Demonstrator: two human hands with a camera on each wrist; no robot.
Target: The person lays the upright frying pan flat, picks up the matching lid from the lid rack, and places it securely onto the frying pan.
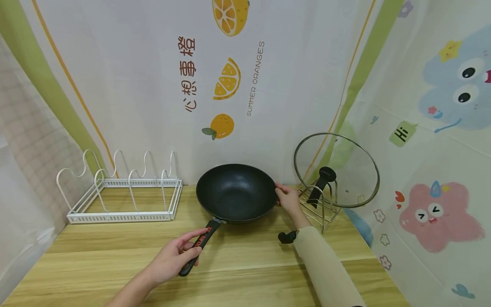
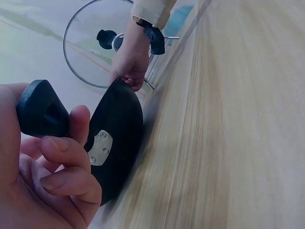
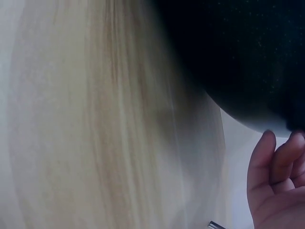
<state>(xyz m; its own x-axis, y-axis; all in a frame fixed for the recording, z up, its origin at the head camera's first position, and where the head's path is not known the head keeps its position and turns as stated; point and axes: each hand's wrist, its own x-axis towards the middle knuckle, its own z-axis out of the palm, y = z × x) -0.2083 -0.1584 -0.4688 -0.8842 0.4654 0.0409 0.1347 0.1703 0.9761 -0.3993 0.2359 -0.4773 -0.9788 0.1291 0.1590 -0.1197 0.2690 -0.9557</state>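
At the far middle of the bench [image 1: 126, 256], a deep, round black pan [image 1: 235, 196].
The left hand [image 1: 174, 256] pinches its near handle [image 1: 203, 241], partly covering red lettering too small to read; the right hand [image 1: 289, 201] grips the right rim, some fingertips hidden. The far curtain [image 1: 145, 85] reads "心想事橙" and "SUMMER ORANGES"; the right sheet [image 1: 452, 164], "Hi". Whether pan touches bench is hard to tell.

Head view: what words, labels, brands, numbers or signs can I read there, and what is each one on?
"心想事橙": back cloth, in brown
"SUMMER ORANGES": same cloth, running sideways
"Hi": green speech bubble on the right-hand cloth
Red lettering on the pan handle: too small to read surely
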